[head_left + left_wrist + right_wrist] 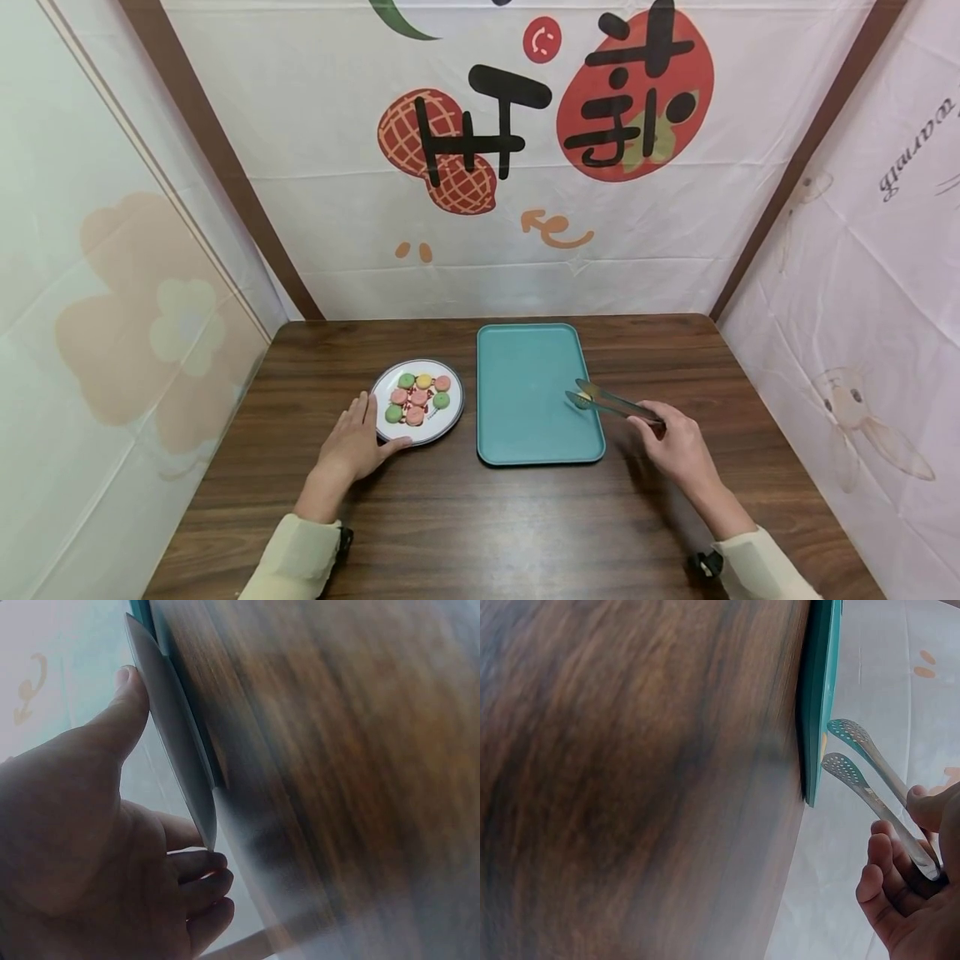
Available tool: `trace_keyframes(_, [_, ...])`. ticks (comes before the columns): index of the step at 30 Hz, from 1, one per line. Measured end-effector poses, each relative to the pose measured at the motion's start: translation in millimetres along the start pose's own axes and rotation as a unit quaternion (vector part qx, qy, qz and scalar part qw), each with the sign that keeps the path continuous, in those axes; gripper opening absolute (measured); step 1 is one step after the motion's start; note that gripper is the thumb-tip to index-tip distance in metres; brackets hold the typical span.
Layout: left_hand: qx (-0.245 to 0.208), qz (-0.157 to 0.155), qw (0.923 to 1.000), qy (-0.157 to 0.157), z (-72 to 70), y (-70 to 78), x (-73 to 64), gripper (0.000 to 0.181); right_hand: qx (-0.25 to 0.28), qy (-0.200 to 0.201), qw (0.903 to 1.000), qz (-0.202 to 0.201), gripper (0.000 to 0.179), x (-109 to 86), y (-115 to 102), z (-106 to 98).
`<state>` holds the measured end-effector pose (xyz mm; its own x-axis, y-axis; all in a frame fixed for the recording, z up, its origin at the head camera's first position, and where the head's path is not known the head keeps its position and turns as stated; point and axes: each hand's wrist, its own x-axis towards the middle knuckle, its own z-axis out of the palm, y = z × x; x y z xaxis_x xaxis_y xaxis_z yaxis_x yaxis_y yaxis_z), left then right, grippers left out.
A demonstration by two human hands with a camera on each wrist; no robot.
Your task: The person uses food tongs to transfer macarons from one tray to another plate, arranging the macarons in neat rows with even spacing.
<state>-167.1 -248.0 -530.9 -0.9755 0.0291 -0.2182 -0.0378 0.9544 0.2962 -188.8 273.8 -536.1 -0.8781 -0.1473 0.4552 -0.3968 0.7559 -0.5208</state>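
My left hand (349,447) lies at the near-left rim of a round white plate (381,392), thumb spread from the other fingers and touching its edge. Several pink, green and yellow macarons (417,397) sit on that plate. In my right hand (678,446) I hold metal tongs (624,406) with perforated tips, also seen in the right wrist view as tongs (881,796). Their parted tips reach over the right side of a teal tray (532,358). Between the tips a small yellow macaron (584,397) shows, partly hidden.
A dark wooden table (480,525) carries the plate on the left and the tray in the middle, with a narrow strip of wood between them. White printed cloth (337,225) hangs behind the table and along both sides.
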Motion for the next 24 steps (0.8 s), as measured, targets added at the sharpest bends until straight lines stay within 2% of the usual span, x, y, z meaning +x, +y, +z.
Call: trace_keyframes(24, [0.004,0.000,1.0000,0.005,1.7,-0.1,1.0,0.117,0.006,0.008,0.9999,-0.012,0.026,-2.8,-3.0,-1.6])
